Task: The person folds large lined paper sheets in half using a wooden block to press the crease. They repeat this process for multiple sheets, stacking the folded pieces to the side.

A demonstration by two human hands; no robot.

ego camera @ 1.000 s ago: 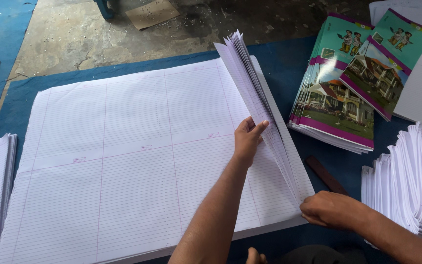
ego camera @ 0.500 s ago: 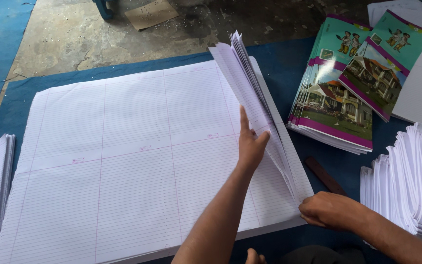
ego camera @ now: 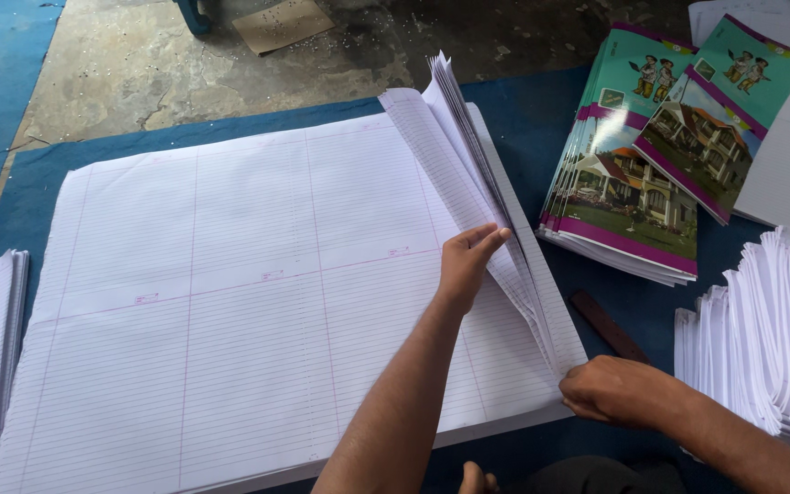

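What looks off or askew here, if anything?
Mostly tidy. The right hand pinches the lifted sheets at their near corner while the left hand fans them. The illustrated covers are stacked unevenly, top one skewed. Paper scraps litter the concrete floor.

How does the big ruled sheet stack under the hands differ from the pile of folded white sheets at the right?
The ruled sheet stack lies flat and unfolded, its lines showing; the folded white sheets stand fanned on edge, much narrower. The left hand lifts the stack's right-edge leaves while the right hand pinches their corner; the folded pile is untouched. Both are white paper on the blue mat.
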